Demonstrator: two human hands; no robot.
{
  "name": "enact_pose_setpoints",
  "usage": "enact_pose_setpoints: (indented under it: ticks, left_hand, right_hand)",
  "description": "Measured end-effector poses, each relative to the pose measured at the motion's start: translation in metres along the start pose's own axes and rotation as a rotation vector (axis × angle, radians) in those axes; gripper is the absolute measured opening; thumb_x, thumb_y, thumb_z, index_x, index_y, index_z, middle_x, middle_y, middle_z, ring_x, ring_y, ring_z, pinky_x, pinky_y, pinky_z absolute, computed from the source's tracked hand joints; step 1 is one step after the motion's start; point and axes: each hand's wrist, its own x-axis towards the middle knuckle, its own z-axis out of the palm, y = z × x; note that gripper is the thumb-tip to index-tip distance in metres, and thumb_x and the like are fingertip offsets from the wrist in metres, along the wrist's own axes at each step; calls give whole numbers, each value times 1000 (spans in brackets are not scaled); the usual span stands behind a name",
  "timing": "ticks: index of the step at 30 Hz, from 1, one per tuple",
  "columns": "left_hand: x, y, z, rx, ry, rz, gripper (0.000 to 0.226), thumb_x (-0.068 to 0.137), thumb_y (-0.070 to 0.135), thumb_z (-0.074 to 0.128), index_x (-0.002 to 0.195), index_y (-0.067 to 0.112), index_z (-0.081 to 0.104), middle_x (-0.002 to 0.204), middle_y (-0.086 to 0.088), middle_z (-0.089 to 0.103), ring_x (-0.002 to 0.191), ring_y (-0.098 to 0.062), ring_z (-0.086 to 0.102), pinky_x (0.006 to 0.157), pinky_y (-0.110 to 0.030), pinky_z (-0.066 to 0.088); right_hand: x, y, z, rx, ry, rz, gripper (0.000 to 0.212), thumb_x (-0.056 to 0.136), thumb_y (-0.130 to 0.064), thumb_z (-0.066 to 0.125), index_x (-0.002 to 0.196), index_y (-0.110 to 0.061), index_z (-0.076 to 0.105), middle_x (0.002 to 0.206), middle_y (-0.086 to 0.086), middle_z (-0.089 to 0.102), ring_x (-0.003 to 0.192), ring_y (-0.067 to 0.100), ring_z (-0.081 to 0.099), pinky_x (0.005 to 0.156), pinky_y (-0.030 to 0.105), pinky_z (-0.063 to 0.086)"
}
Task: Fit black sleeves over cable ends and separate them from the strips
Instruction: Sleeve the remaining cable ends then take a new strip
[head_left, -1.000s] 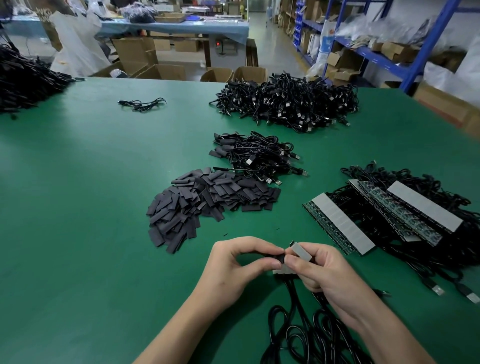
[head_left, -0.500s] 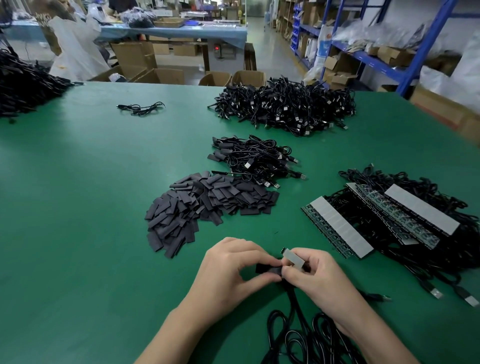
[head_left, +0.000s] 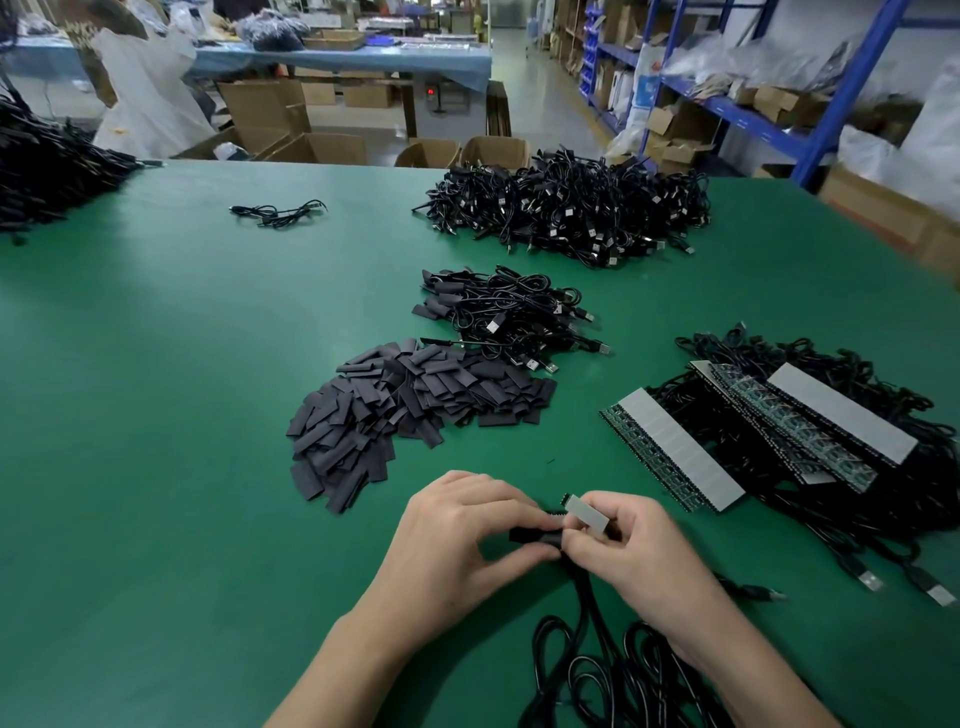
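Note:
Near the front of the green table (head_left: 156, 467), my left hand (head_left: 457, 551) pinches a black sleeve (head_left: 535, 535) between thumb and forefinger. My right hand (head_left: 639, 561) grips a short grey strip piece (head_left: 587, 517) with cable ends on it, touching the sleeve. Black cables (head_left: 597, 670) hang down from between both hands. A heap of loose black sleeves (head_left: 405, 410) lies ahead of my left hand. Longer grey strips with cables attached (head_left: 680, 452) lie to the right.
A small pile of sleeved cables (head_left: 514, 312) sits behind the sleeve heap, a large cable pile (head_left: 566, 208) farther back, another at the far left edge (head_left: 47, 166). One loose cable (head_left: 278, 213) lies alone. Cardboard boxes and blue shelving (head_left: 753, 114) stand beyond the table.
The sleeve has come further out to the left between my hands and shows more clearly now. Both hands stay together at the same spot; the view shifted slightly.

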Motion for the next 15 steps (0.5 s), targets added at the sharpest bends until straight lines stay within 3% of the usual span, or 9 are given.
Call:
enact_pose_setpoints:
  ticks: [11,15]
  left_hand:
    - [0,1,-1,-2,17,-2,16,90,40,78,103,32,79,98,20,73,89,4,65,78,-33,54]
    - [0,1,-1,-10,19,4,14,89,38,79,102,31,79,97,20,73,88,3,65,77,-34,54]
  right_hand:
    - [-1,1,-5,40,-74,-18,17,80,-31,68,79,-14,68,67,-5,52,66,8,46,62,21,36]
    - [0,2,-5,51,-83,-5,18,81,-31,69,84,-13,71,71,-2,57,70,10,51,70,30,40]
